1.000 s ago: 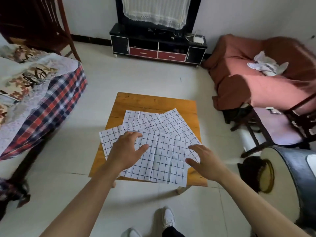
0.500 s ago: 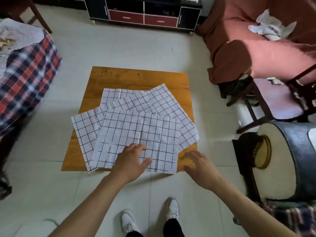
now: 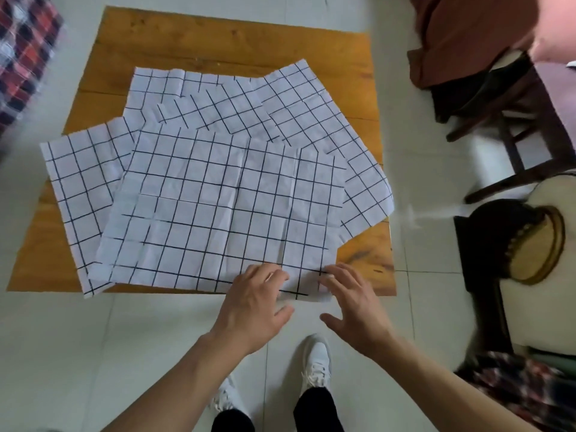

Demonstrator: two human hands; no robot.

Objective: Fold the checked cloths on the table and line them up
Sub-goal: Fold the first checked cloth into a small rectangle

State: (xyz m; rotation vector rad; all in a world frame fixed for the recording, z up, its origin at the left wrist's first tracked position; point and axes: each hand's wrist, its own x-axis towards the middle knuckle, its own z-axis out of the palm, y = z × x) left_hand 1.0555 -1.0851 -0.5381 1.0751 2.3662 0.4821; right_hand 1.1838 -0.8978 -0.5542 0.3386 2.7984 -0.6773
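Note:
Several white cloths with a black check lie unfolded and overlapping on a low wooden table (image 3: 218, 39). The top cloth (image 3: 224, 207) lies nearest me, its near edge hanging slightly over the table's front. Another cloth (image 3: 81, 182) pokes out at the left and one (image 3: 311, 120) fans out at the right. My left hand (image 3: 255, 304) rests on the top cloth's near edge with fingers spread. My right hand (image 3: 352, 300) touches the cloth's near right corner, fingers slightly bent; whether it pinches the corner is unclear.
A dark wooden chair (image 3: 511, 126) and a red-brown sofa cover (image 3: 467, 32) stand to the right of the table. A round stool (image 3: 530, 244) sits at the right. A plaid blanket (image 3: 21, 51) hangs at the far left. My white shoes (image 3: 314, 363) stand on the tiled floor.
Both hands have slid back from the middle of the top cloth to its near edge, and the right hand has come onto the near right corner. The view has tilted further down.

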